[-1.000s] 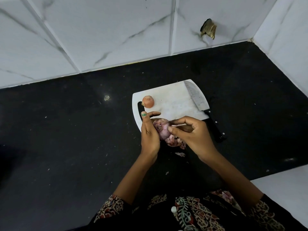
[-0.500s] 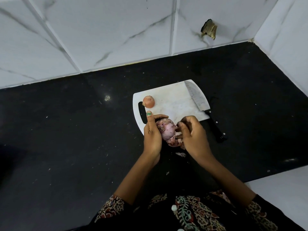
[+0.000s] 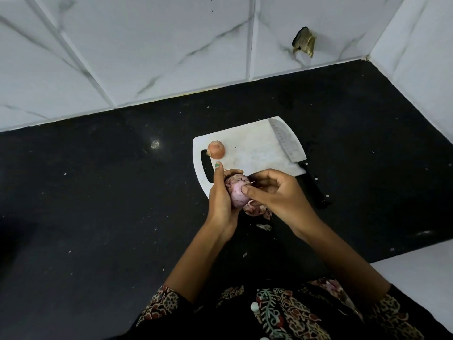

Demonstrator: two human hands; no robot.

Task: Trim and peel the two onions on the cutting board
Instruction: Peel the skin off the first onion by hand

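Observation:
A pink, partly peeled onion (image 3: 237, 192) is cupped in my left hand (image 3: 220, 201) above the near edge of the white cutting board (image 3: 255, 148). My right hand (image 3: 277, 192) presses its thumb against the onion's right side, fingers curled over loose purple skin. A heap of peeled skin (image 3: 257, 210) lies just under my hands. The second onion (image 3: 216, 149), orange-brown with its skin on, sits on the board's left part beside the handle slot. A cleaver (image 3: 289, 146) lies along the board's right edge, its black handle pointing towards me.
The board rests on a black stone counter (image 3: 98, 204) backed by white marble tiles. A chipped hole (image 3: 304, 44) marks the wall tile at the back right. A small skin scrap (image 3: 264, 227) lies on the counter near my wrists. A white surface (image 3: 416, 273) begins at the lower right.
My right hand has closed in on the onion, its thumb now pressed on the onion's side. My left hand has turned the onion, showing more smooth pink surface.

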